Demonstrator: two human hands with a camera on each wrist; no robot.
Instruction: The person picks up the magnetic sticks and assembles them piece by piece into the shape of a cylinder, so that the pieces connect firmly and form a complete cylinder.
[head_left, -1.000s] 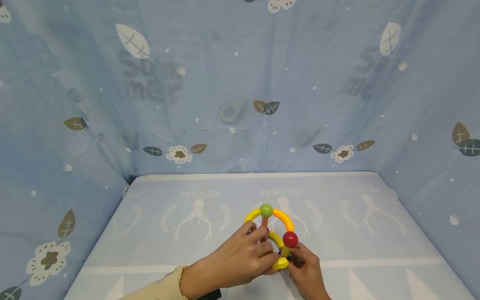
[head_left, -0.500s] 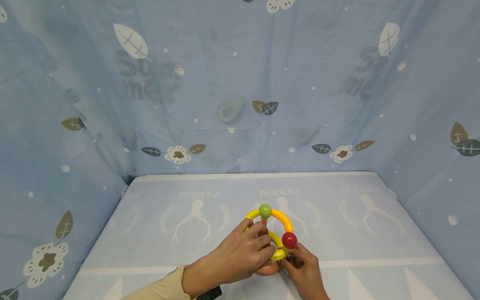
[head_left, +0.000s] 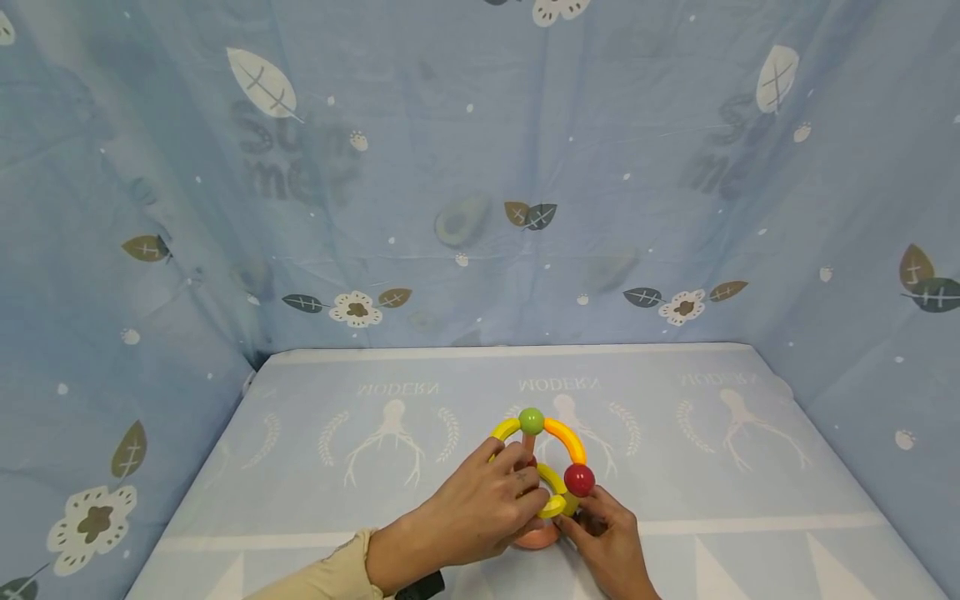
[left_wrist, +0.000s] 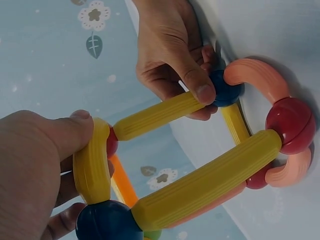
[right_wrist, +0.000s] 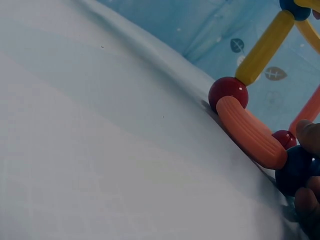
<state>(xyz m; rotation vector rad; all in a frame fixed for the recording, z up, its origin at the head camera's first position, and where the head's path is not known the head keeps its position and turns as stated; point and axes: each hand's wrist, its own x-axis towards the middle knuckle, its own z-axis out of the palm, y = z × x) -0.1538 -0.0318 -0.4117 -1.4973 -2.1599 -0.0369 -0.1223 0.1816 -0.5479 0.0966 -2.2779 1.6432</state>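
Note:
A toy frame of ribbed magnetic rods and balls stands on the table, with a green ball [head_left: 532,421] and a red ball [head_left: 579,480] on its upper ring. My left hand [head_left: 480,508] reaches over it from the left; in the left wrist view its thumb and fingers pinch a curved yellow rod [left_wrist: 92,167] between a red and a blue ball. Low on the right, my right hand [head_left: 611,542] pinches a blue ball [right_wrist: 295,170] where a straight yellow rod [left_wrist: 160,115] meets it. Curved salmon rods [right_wrist: 250,132] form the base. My left hand hides part of the frame in the head view.
The table [head_left: 300,467] has a pale printed cloth. Blue patterned curtains [head_left: 405,167] hang behind and at both sides. A black band [head_left: 422,587] shows under my left wrist.
The front curved yellow rod has shifted up and slightly left against the frame, uncovering part of the salmon base. During the last half second both hands have stayed almost still.

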